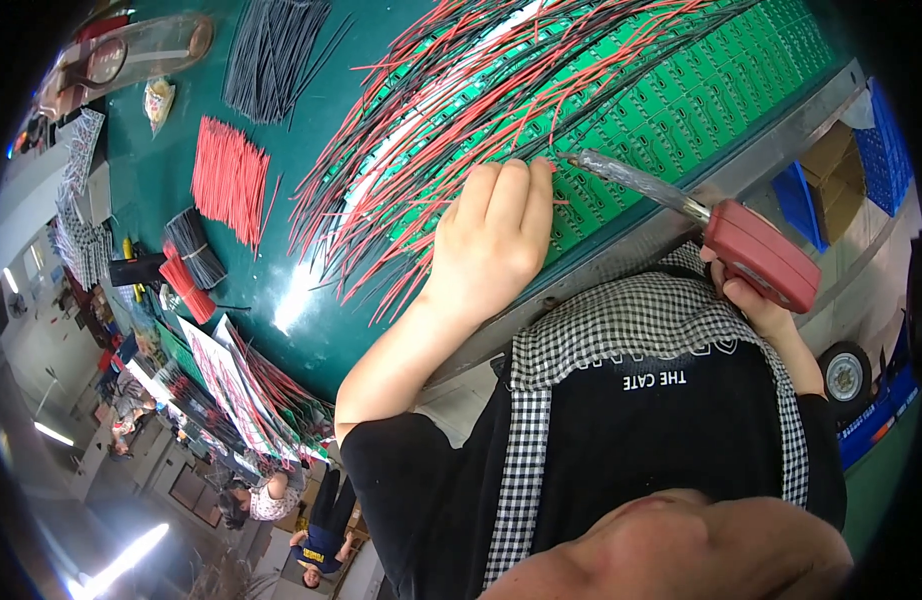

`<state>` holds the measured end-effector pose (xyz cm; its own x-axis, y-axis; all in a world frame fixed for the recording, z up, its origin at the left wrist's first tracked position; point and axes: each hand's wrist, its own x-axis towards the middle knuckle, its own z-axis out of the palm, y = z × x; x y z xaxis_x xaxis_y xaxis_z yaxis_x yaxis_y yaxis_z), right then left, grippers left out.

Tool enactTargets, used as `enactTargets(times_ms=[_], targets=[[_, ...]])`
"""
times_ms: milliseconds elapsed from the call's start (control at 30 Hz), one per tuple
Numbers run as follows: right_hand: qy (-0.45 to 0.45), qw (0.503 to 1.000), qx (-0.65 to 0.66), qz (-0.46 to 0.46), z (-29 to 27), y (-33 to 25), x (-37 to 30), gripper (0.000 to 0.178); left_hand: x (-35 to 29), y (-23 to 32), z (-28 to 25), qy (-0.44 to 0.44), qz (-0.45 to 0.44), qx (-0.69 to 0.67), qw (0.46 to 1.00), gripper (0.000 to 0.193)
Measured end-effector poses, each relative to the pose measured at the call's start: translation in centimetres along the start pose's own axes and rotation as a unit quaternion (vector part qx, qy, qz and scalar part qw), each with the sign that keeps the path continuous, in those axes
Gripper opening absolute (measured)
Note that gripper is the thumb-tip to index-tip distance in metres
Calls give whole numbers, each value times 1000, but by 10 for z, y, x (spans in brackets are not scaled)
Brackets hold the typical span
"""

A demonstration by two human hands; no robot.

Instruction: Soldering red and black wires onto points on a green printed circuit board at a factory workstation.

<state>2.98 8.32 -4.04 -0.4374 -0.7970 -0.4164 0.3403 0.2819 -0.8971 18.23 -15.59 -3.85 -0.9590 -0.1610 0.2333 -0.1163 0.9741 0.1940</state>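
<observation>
My left hand (496,225) is closed, its fingers bent down over the green circuit boards (671,125). A red wire (560,202) pokes out beside its fingers, though the fingertips themselves are hidden. In my right hand (751,300) is a red soldering gun (761,255), gripped by its body. The gun's wrapped metal barrel (636,182) points left, and its tip lies just right of my left fingertips, above the boards. Many red and black wires (461,130) fan out across the boards, several reaching past their left edge.
On the green tabletop (291,345) lie a pile of black wires (271,60), a pile of red wires (229,180) and small tied bundles (194,250). A metal rail (771,135) edges the near side. Wired boards (231,385) are stacked at left; people work beyond.
</observation>
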Motion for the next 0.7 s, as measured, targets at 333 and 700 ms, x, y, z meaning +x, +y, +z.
enactTargets(times_ms=[333,700], targets=[[-14,1000,13,7,2,-1,5,67,3,3,-1,-8,-30,-9,999,28],[-26,958,-227,-174,-2,0,13,61,3,5,-6,-38,-46,-18,998,28]])
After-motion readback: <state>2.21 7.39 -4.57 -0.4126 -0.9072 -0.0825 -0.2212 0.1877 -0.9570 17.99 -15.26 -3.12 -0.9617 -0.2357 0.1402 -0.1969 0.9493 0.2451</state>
